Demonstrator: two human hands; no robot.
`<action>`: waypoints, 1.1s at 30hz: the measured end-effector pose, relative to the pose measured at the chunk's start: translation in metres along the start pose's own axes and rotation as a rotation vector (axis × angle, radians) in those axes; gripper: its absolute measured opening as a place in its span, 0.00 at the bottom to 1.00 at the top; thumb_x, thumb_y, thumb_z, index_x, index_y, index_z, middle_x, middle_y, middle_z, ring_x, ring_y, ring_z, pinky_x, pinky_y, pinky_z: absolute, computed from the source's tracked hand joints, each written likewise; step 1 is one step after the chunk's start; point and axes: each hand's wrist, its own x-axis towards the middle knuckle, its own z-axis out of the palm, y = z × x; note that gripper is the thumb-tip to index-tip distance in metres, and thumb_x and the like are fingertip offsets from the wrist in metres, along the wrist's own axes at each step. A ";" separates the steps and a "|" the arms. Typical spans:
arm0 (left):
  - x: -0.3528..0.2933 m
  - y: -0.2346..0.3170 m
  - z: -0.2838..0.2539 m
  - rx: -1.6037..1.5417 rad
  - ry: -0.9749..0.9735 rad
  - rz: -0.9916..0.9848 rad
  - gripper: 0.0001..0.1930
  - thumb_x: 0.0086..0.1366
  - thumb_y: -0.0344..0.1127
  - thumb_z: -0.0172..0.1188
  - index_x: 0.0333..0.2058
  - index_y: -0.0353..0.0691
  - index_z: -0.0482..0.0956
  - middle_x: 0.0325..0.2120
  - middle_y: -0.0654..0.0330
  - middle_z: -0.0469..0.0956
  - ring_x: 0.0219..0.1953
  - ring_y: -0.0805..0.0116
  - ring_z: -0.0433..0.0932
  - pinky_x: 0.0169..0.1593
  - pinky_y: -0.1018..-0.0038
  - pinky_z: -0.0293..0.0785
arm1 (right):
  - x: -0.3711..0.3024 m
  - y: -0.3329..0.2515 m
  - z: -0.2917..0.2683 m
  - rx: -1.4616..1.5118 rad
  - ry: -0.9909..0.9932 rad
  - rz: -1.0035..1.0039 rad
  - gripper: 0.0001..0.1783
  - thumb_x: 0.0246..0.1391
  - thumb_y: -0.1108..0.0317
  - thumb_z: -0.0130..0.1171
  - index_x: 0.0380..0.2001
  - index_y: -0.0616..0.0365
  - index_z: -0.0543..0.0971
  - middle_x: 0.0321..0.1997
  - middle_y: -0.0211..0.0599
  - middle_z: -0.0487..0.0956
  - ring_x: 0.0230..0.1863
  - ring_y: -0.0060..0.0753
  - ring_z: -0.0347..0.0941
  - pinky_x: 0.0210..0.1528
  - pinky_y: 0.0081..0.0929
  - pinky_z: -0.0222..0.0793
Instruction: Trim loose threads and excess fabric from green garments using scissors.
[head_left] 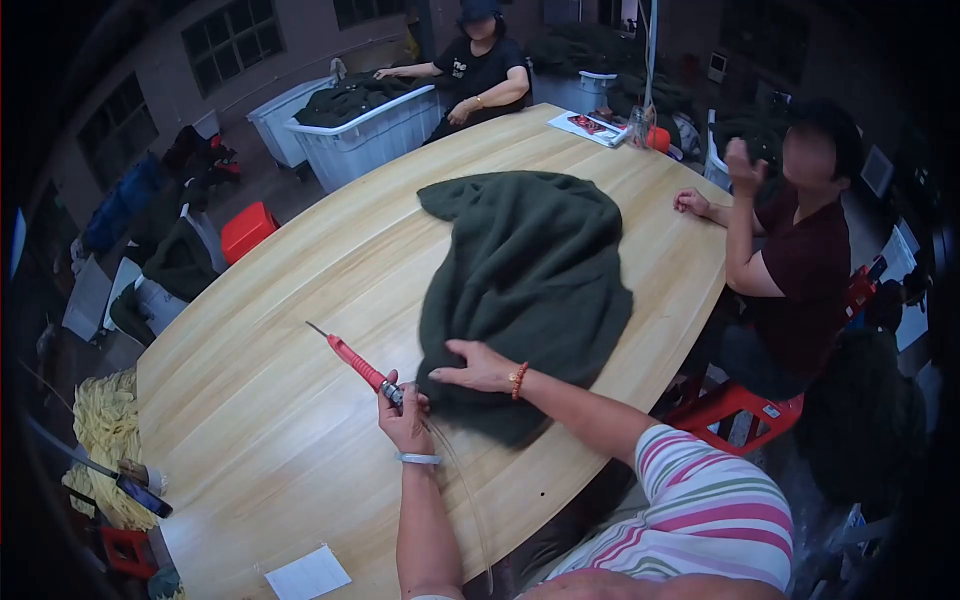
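A dark green garment (pixel 530 270) lies loosely spread and creased across the middle of the pale wooden worktop (pixel 270 400), one narrow flap reaching out at its far left corner. Just left of its near part, the left grip (pixel 405 425) is closed around the rear of a red hand tool (pixel 355 363) with a ribbed body, a metal fitting by the fingers and a thin metal tip aimed away toward the far left. A thin clear tube (pixel 468 500) runs from beside that hand toward the lower edge. The right grip (pixel 480 368) is loose and holds nothing, fingers extended over the near left part of the garment; whether it presses on the cloth cannot be told. A red bead bracelet (pixel 519 380) circles the right wrist, a pale band (pixel 418 458) the left. A white sheet of paper (pixel 308 571) lies near the worktop's near left edge. On the right, a co-worker in a maroon shirt (pixel 800 240) sits with one hand on the worktop and the other raised. Beyond the far edge, another person in a dark T-shirt (pixel 488 75) reaches to dark green cloth in a white bin (pixel 370 140).
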 end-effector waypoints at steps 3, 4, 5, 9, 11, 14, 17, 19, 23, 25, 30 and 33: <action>0.001 0.008 -0.005 -0.017 0.051 0.099 0.20 0.62 0.26 0.60 0.53 0.33 0.69 0.28 0.66 0.74 0.23 0.82 0.70 0.28 0.86 0.68 | 0.000 -0.013 0.028 0.538 -0.110 -0.110 0.40 0.54 0.54 0.64 0.61 0.70 0.62 0.58 0.54 0.70 0.58 0.32 0.67 0.58 0.27 0.65; -0.004 0.010 -0.004 0.021 0.039 0.149 0.20 0.62 0.27 0.59 0.53 0.34 0.69 0.28 0.66 0.74 0.23 0.82 0.70 0.27 0.86 0.68 | -0.003 -0.011 0.027 0.433 -0.024 -0.165 0.39 0.53 0.53 0.63 0.60 0.69 0.64 0.57 0.54 0.71 0.57 0.34 0.69 0.56 0.28 0.67; -0.010 0.011 -0.002 0.059 0.025 0.197 0.19 0.63 0.27 0.59 0.53 0.34 0.69 0.28 0.66 0.74 0.23 0.83 0.70 0.27 0.87 0.69 | -0.006 -0.009 0.026 0.326 0.063 -0.220 0.38 0.53 0.51 0.63 0.59 0.68 0.66 0.56 0.54 0.71 0.55 0.35 0.71 0.54 0.28 0.69; -0.022 0.007 0.012 0.290 -0.099 0.275 0.18 0.61 0.27 0.61 0.50 0.35 0.72 0.31 0.66 0.74 0.29 0.82 0.71 0.34 0.85 0.69 | -0.019 -0.033 0.013 0.339 0.146 -0.414 0.30 0.55 0.57 0.62 0.57 0.62 0.70 0.53 0.43 0.74 0.49 0.29 0.73 0.50 0.27 0.70; -0.028 0.010 0.010 0.590 -0.251 0.332 0.22 0.55 0.30 0.66 0.48 0.32 0.72 0.37 0.61 0.76 0.37 0.73 0.75 0.42 0.77 0.72 | -0.023 -0.035 0.022 0.549 -0.035 -0.436 0.28 0.55 0.59 0.63 0.55 0.63 0.71 0.47 0.37 0.77 0.48 0.24 0.71 0.50 0.26 0.70; -0.029 0.010 0.015 0.693 -0.448 0.381 0.26 0.49 0.33 0.69 0.47 0.33 0.73 0.37 0.51 0.77 0.40 0.56 0.76 0.46 0.68 0.73 | -0.025 -0.033 0.027 0.614 0.047 -0.291 0.18 0.57 0.64 0.60 0.45 0.65 0.74 0.35 0.35 0.80 0.37 0.21 0.76 0.41 0.21 0.73; -0.026 0.012 0.009 0.762 -0.540 0.411 0.19 0.52 0.39 0.68 0.42 0.37 0.79 0.35 0.55 0.78 0.38 0.58 0.75 0.43 0.68 0.68 | -0.029 -0.022 0.013 0.684 0.094 -0.140 0.15 0.63 0.63 0.52 0.46 0.63 0.74 0.30 0.32 0.79 0.32 0.20 0.77 0.40 0.19 0.74; -0.017 0.014 0.010 0.705 -0.605 0.385 0.13 0.57 0.39 0.62 0.39 0.39 0.80 0.33 0.58 0.78 0.35 0.61 0.74 0.40 0.69 0.64 | -0.040 -0.023 -0.004 0.801 0.198 -0.255 0.13 0.63 0.62 0.52 0.43 0.61 0.75 0.22 0.27 0.75 0.23 0.17 0.73 0.27 0.17 0.71; -0.017 0.022 0.018 0.905 -0.516 0.492 0.14 0.56 0.36 0.64 0.41 0.40 0.79 0.33 0.59 0.78 0.36 0.62 0.74 0.41 0.70 0.63 | -0.094 -0.025 -0.071 0.939 0.288 -0.066 0.10 0.62 0.62 0.54 0.39 0.57 0.74 0.14 0.21 0.65 0.11 0.12 0.58 0.10 0.15 0.52; -0.016 0.021 0.016 0.964 -0.486 0.610 0.16 0.54 0.35 0.66 0.42 0.41 0.79 0.34 0.60 0.78 0.37 0.61 0.75 0.42 0.69 0.64 | -0.125 -0.021 -0.100 0.745 0.323 0.018 0.10 0.61 0.62 0.56 0.37 0.57 0.74 0.15 0.22 0.68 0.11 0.13 0.61 0.11 0.14 0.55; -0.022 0.020 0.012 1.155 -0.492 0.672 0.17 0.55 0.32 0.63 0.45 0.42 0.78 0.40 0.60 0.77 0.44 0.62 0.74 0.48 0.68 0.64 | -0.207 -0.008 -0.132 0.193 0.419 0.168 0.15 0.54 0.65 0.64 0.19 0.59 0.73 0.16 0.30 0.76 0.11 0.14 0.66 0.13 0.13 0.60; -0.032 0.021 0.009 1.227 -0.511 0.677 0.18 0.55 0.28 0.58 0.46 0.43 0.77 0.42 0.59 0.77 0.47 0.61 0.73 0.51 0.66 0.63 | -0.243 -0.001 -0.135 0.180 0.417 0.207 0.16 0.54 0.64 0.64 0.18 0.60 0.73 0.18 0.33 0.78 0.11 0.14 0.66 0.13 0.13 0.60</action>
